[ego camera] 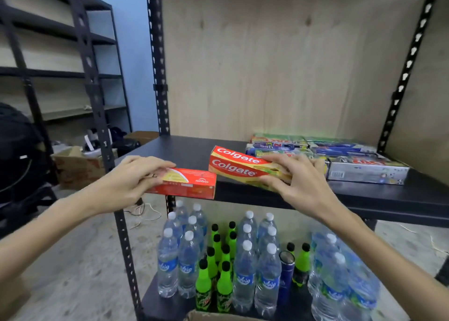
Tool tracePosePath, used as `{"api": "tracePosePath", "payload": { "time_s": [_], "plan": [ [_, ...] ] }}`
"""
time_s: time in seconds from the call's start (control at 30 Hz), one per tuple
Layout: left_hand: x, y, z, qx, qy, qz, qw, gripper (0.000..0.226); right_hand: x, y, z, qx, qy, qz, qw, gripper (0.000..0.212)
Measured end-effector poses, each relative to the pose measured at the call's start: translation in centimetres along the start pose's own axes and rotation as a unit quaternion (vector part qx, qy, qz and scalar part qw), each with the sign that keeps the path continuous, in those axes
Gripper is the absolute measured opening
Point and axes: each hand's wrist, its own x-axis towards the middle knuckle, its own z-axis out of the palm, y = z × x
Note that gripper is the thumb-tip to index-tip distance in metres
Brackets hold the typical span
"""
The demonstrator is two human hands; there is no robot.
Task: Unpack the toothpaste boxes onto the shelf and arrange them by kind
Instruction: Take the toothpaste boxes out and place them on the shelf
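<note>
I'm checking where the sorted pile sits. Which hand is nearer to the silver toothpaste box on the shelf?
Right. The right hand, gripping a Colgate box, is just left of the silver toothpaste box; the left hand is farther left, off the shelf's front edge.

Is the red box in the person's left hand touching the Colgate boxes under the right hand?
Apart. The head view shows a dark strip of shelf between the red box in the left hand and the Colgate boxes under the right hand.

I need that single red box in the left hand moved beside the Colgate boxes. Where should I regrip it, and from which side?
Grip the single red box across its narrow width near the middle, thumb on the front long face and fingers on the back, coming from above. It lies flat and long, and the left hand holds only its left end, so the rest overhangs. The free right end can then slide toward the Colgate boxes.
</note>
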Motion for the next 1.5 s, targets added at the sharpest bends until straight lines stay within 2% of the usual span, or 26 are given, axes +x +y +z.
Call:
{"api": "tracePosePath", "payload": {
  "time_s": [0.27, 0.6, 0.8, 1.03, 1.13, 1.23, 1.33, 1.43, 1.5],
  "plan": [
    [6.3, -2.4, 1.9, -0.035, -0.024, -0.014, 0.999, 0.038, 7.3, 2.5, 1.3, -0.033, -0.014, 0.020, 0.999, 0.043],
    [18.4, -1.5, 3.4, -0.108, -0.031, 0.005, 0.994, 0.040, 12.7, 11.5, 0.6, -0.086, -0.061, 0.080, 0.991, 0.038],
    [27.1, -0.2, 6.9, -0.123, -0.036, 0.030, 0.991, 0.034, 16.8, 17.9, 1.4, -0.112, -0.081, 0.114, 0.984, 0.037],
    [33.3, 1.7, 12.6, -0.184, -0.094, 0.039, 0.978, 0.029, 20.1, 24.9, 4.4, -0.060, -0.103, 0.136, 0.984, 0.039],
    [34.7, 2.6, 13.9, -0.189, -0.098, 0.035, 0.976, 0.035, 20.1, 27.0, 5.5, -0.038, -0.116, 0.127, 0.984, 0.042],
    [35.3, 3.2, 14.5, -0.166, -0.082, 0.044, 0.982, 0.038, 19.8, 28.3, 5.9, 0.002, -0.119, 0.121, 0.985, 0.047],
    [35.5, 3.1, 14.7, -0.190, -0.041, 0.014, 0.981, 0.038, 19.8, 28.7, 5.9, 0.052, -0.111, 0.121, 0.985, 0.049],
    [34.7, 2.8, 15.1, -0.235, 0.025, -0.050, 0.970, 0.042, 19.7, 28.3, 5.6, 0.055, -0.085, 0.137, 0.985, 0.030],
    [33.9, 2.8, 15.6, -0.294, 0.052, -0.085, 0.951, 0.038, 19.6, 28.1, 5.5, 0.059, -0.074, 0.144, 0.985, 0.024]
  ]
}}
